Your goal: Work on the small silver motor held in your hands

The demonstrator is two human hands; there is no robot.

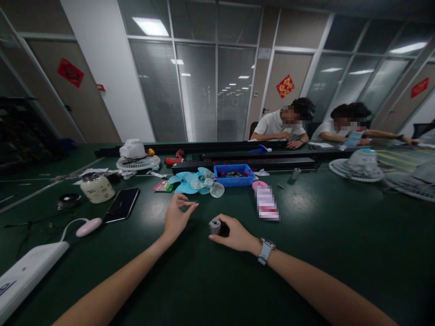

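Observation:
My right hand point(236, 233) is wrapped round a small grey metal motor point(215, 227), a short cylinder that stands upright with dark holes in its top. Thumb and forefinger press on its sides. To its left, my left hand point(177, 216) hovers above the table, thumb and forefinger brought together in a pinch. Whatever may be between those fingertips is too small to make out. Just beyond the left hand lie light blue fan blades point(192, 181).
A blue bin point(235, 176) of wires stands behind the blades. A pink-and-white packet point(267, 203) and another metal cylinder point(296, 173) lie right. Leftward are a phone point(122, 204), a patterned jar point(97, 188) and a power strip point(30, 276). Two people sit across the table point(326, 253).

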